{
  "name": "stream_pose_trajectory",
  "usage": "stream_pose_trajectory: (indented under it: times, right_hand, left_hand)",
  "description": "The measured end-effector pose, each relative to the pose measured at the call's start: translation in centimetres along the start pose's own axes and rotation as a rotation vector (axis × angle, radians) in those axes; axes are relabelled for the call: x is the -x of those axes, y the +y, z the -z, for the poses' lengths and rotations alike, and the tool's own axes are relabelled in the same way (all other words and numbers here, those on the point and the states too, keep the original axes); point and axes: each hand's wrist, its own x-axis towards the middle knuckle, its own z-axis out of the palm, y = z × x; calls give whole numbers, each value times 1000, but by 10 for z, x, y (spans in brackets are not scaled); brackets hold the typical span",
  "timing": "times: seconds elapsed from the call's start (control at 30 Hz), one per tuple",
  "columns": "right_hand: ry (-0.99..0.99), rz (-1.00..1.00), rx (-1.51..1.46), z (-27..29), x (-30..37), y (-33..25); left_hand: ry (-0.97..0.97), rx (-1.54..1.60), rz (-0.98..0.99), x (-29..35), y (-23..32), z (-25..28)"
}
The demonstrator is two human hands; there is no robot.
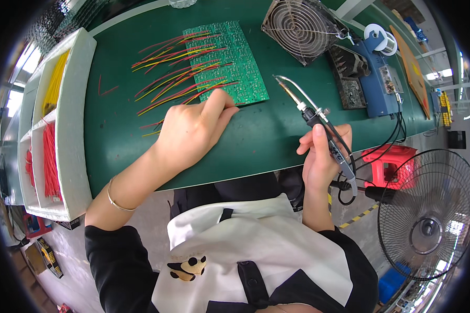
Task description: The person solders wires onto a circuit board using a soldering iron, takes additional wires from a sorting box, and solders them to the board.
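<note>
A green circuit board panel lies on the table, with rows of red and yellow wires joined to it and trailing off to the left. My left hand is closed in a pinch at the panel's near edge. A short red wire end shows just past its fingertips, while the rest is hidden under the hand. In my right hand is a soldering iron with a curved metal feed tube along its side. The iron's tip points up and left, in the air to the right of the panel, apart from it.
At the left stands a white divided box of yellow and red wires. A fan with a round wire guard sits at the back, beside a blue soldering station carrying a solder reel. A standing fan is at right.
</note>
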Motion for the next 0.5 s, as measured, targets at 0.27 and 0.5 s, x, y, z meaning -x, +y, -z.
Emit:
stream_pose_trajectory:
  times: [0.27,0.5]
  right_hand:
    - [14,-7,-36,-1,-1,-1]
    - [-18,-58,35,-6,20,-8]
  left_hand:
    - [-13,-76,18,1,-6,-4]
    - [-28,-104,8,0,-5,-4]
